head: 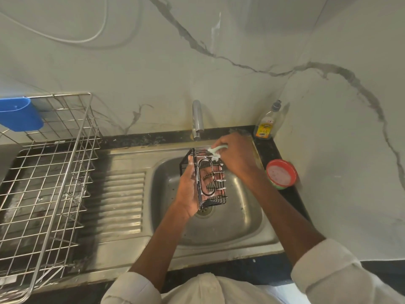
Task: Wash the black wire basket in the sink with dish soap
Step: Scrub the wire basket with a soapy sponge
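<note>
Steel dish rack [43, 183] (blue cup [20, 116] attached), red bowl [281, 174].

The sink [241, 220] bowl lies open below and right of the black wire basket [206, 178]. The tap [198, 119] stands just behind, a red bowl [281, 174] and soap bottle [266, 123] crowd the right surface, and the drying rack [43, 183] blocks the left.

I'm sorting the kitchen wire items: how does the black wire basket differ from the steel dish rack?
The black wire basket is dark-coated and small; the steel dish rack is bare silver and much larger. The basket is held over the sink by the left hand, tilted and soapy, while the right hand scrubs it; the rack sits on the counter, untouched. Both are open wire grids.
</note>
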